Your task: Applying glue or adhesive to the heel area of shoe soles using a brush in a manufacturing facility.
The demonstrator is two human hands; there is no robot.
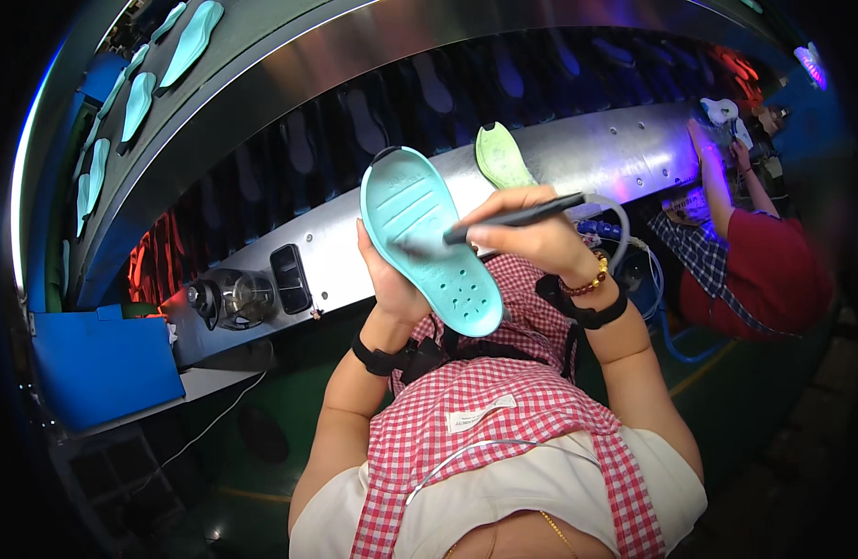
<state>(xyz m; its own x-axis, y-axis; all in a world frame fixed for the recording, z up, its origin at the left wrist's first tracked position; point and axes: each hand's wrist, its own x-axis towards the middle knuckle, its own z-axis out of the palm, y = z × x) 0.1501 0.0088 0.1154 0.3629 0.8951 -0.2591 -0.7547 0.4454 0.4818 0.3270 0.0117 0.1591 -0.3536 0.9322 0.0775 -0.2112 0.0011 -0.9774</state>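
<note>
A turquoise shoe sole [406,200] is tilted up in front of me, a cluster of small holes at its lower end and ridges near the top. My left hand [392,281] grips it from the left edge and underneath, with most fingers hidden. Closed around a black-handled brush [531,215], my right hand [533,238] brings its blurred tip to the sole's middle. A clear tube [617,216] runs from the handle's rear end. Beyond my right hand, a light green sole [501,155] lies on the metal bench [578,149].
A glass jug [238,298] and a black tray [290,279] stand on the left. Dark hanging forms [303,140] line the bench's far side. Turquoise soles [191,42] lie on a conveyor [238,23]. A co-worker in red [764,270] works at the right. A blue box [103,368] sits at far left.
</note>
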